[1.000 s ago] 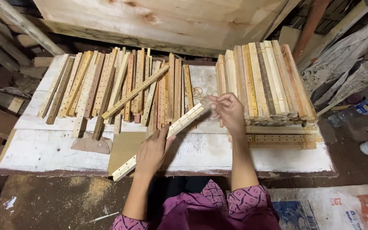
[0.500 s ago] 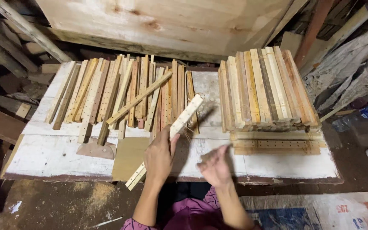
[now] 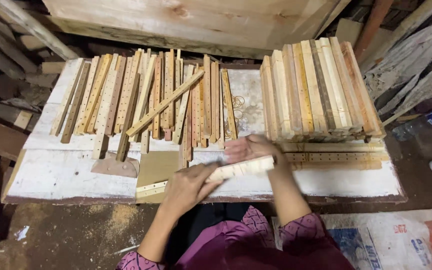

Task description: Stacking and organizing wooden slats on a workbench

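Item: pale drilled wooden strip [image 3: 226, 172], held in both hands above the white worktable [image 3: 61, 172]

I see the left hand [image 3: 188, 186] closed around the strip's middle and the right hand [image 3: 248, 149] pinching its far end, slightly blurred; the strip lies nearly level over the table's front edge. Just left, a tan board [image 3: 157, 167] and a grey scrap [image 3: 116, 166]. Behind, loose perforated slats [image 3: 161, 100] spread in a fan, one crossing diagonally. Right, a neat stack of slats [image 3: 316, 90]; small rubber bands [image 3: 238, 102] lie between

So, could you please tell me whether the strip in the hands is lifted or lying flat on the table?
Cannot tell: both hands grip the strip low over the table, and blur hides any gap.
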